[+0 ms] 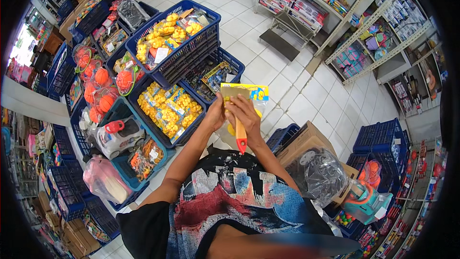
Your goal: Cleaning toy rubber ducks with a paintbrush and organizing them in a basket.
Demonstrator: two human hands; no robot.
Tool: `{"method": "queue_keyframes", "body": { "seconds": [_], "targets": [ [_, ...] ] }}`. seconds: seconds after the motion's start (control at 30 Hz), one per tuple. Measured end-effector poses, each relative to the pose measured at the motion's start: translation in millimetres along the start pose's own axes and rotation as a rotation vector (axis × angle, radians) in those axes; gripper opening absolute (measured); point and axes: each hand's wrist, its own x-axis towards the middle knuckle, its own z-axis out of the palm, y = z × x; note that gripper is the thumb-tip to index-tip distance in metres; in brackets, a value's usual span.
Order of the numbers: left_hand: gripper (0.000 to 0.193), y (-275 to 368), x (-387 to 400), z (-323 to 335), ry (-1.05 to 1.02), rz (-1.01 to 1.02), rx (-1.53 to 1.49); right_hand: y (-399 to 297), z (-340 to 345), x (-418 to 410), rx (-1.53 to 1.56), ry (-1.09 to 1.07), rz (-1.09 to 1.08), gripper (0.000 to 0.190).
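My right hand (245,110) grips a flat paintbrush with a wooden, red-tipped handle (240,133). Its bristle end lies across the header card (261,92) of a clear plastic packet. The card is yellow and blue with a printed duck, and bears writing. Yellow toys show partly inside the packet, behind my right hand. My left hand (215,112) holds the packet by its left edge. Just left of my hands, a blue crate (187,140) holds several packets of yellow rubber ducks (169,109). The fingers of my left hand behind the card are hidden.
Beyond, a stacked blue crate (212,30) carries more yellow toys. Netted orange balls (104,86) and a toy car (120,138) lie at left. A cardboard box (305,140) and a plastic-wrapped black item (316,172) stand at right. Metal shelves (354,3) rise beyond the tiled floor (244,55).
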Motion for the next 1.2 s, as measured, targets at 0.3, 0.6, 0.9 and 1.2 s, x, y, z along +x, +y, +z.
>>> {"method": "queue_keyframes", "body": {
  "seconds": [0.3, 0.6, 0.9, 1.2],
  "targets": [
    [0.057, 5.0, -6.3, 5.1, -0.057, 0.010, 0.083, 5.7, -3.5, -0.5, -0.062, 0.084, 0.079, 0.025],
    [0.056, -0.7, -6.1, 10.5, 0.021, -0.047, 0.154, 7.6, -0.5, 9.6, -0.027, 0.017, 0.039, 0.028],
    [0.065, 11.2, 4.5, -20.9, 0.023, 0.032, 0.010, 3.9, -4.6, -2.3, -0.006, -0.153, -0.080, 0.026],
    [0.061, 7.9, 3.8, -12.2, 0.013, -0.068, -0.030, -13.3, -11.8, 2.3, 0.034, -0.092, -0.040, 0.023]
  ]
}}
